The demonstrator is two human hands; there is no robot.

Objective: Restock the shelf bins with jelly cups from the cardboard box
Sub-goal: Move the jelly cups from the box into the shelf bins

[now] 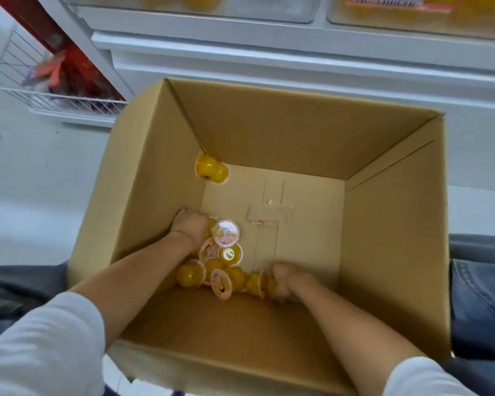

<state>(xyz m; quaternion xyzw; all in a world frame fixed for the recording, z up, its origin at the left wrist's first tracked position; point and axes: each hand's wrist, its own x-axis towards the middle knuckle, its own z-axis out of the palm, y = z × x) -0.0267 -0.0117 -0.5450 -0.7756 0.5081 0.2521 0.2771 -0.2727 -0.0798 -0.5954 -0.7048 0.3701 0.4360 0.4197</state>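
Inside the cardboard box [143, 172], the left hand [190, 227] lay over the jelly cups [226, 252] heaped by the floor's near-left corner, its grip hidden. The right hand [283, 280] clutched a few at the heap's right edge. The cups looked light, slick and stiff-walled, probably best gathered by their rims.

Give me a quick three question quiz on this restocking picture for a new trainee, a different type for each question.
1. True or false: the left hand and right hand are both inside the cardboard box.
2. Where do the two stray jelly cups lie? A) the box's far left corner B) its far right corner C) on the floor outside.
3. Fill in: the jelly in the pile of jelly cups near the hands is ____ in colour.
Key: 1 true; 2 A; 3 yellow.
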